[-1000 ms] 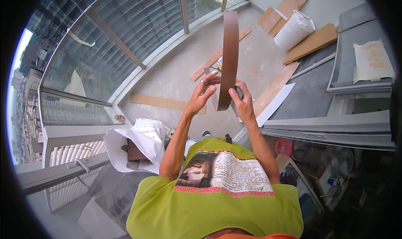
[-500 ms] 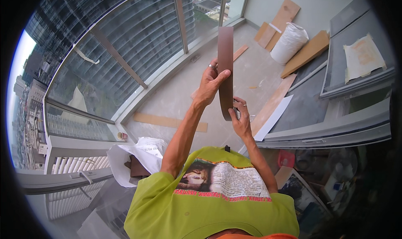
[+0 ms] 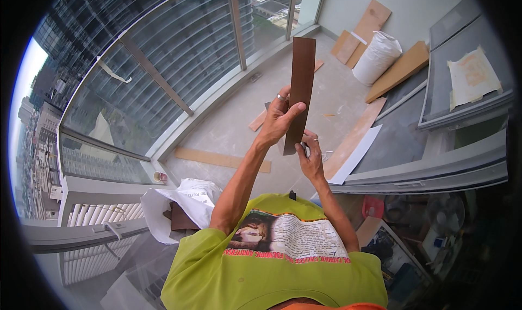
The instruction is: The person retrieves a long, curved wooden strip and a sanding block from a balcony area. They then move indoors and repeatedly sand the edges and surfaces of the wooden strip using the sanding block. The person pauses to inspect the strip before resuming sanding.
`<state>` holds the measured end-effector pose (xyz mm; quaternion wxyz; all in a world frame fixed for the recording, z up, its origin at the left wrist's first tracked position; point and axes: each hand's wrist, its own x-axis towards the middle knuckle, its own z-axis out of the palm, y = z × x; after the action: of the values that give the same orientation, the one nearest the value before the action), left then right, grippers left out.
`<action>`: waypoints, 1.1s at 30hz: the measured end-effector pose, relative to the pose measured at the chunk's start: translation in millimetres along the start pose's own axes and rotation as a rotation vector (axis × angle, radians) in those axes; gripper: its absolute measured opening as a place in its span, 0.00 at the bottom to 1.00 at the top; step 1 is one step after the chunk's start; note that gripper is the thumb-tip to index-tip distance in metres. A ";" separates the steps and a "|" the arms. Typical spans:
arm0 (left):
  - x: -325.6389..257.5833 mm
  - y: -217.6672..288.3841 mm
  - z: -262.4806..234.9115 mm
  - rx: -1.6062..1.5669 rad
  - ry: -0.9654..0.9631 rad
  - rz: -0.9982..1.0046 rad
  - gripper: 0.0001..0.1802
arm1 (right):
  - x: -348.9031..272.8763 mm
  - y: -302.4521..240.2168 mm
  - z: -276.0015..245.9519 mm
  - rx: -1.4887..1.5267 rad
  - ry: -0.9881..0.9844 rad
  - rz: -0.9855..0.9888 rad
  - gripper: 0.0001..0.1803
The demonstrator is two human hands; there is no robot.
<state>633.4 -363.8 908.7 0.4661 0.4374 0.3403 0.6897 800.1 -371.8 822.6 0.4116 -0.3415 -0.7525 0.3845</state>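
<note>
Daylight, bright and even, came through the glass balustrade [image 3: 179, 54] at left and top. Sky at far left was blown out to white. Shadows on the concrete floor [image 3: 228, 130] were soft and faint. Lower right, behind the sliding door frame [image 3: 429, 168], sat dim and murky, detail lost. Strong fisheye bend: railings and frames curved toward the rim, black vignette all round. Centre was sharp; the brown strip [image 3: 300, 92] showed crisp edges, no motion blur.

A pale concrete balcony floor [image 3: 228, 130] is carrying scattered work debris: a long wooden plank [image 3: 222, 159] lying near the glass railing, a white sack [image 3: 377, 57] standing by leaning boards [image 3: 363, 28], and a white sheet [image 3: 356, 155].
</note>
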 end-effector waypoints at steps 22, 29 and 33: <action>74.8 -7.9 -65.6 -0.027 0.225 0.157 0.36 | 46.4 47.2 -28.9 0.092 -0.204 0.171 0.20; 169.9 -7.7 -96.5 -0.169 0.393 0.130 0.26 | 114.9 98.0 -14.9 0.261 -0.527 0.182 0.21; 228.3 -25.1 -127.4 -0.098 0.390 0.080 0.24 | 164.2 113.3 -8.6 0.310 -0.616 0.220 0.21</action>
<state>483.0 -148.6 902.8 0.3845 0.2855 0.3726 0.7949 759.8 -179.5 787.0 0.1683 -0.2221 -0.7327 0.6209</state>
